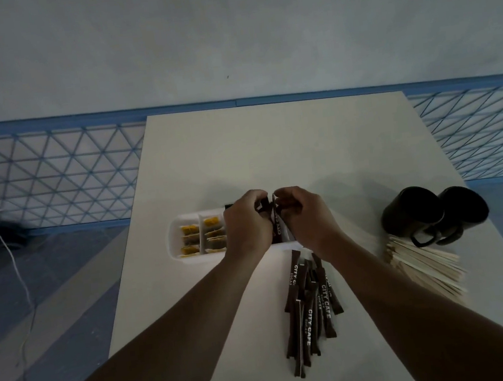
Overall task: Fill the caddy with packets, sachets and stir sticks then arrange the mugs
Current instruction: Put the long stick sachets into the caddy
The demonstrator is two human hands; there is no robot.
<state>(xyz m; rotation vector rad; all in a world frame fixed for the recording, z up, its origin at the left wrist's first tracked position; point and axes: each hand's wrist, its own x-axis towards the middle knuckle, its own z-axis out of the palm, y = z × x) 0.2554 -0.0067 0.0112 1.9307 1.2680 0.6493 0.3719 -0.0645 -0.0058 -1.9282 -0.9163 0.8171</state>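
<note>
A white caddy [176, 234] lies across the middle of the table. Its two left compartments hold yellow tea packets [205, 234]. Over its middle compartment, my left hand [247, 222] and my right hand [306, 215] both grip upright brown sugar sachets [277, 222]; the fingers hide most of that compartment. A loose pile of brown sugar sachets [309, 306] lies nearer to me. Wooden stir sticks [425, 267] are fanned out on the right. Two black mugs [431, 213] stand side by side behind the sticks.
The white table [270, 150] is narrow, with its left edge close to the caddy. Blue floor, a white cable [18, 273] and a blue lattice fence [54, 175] lie beyond it.
</note>
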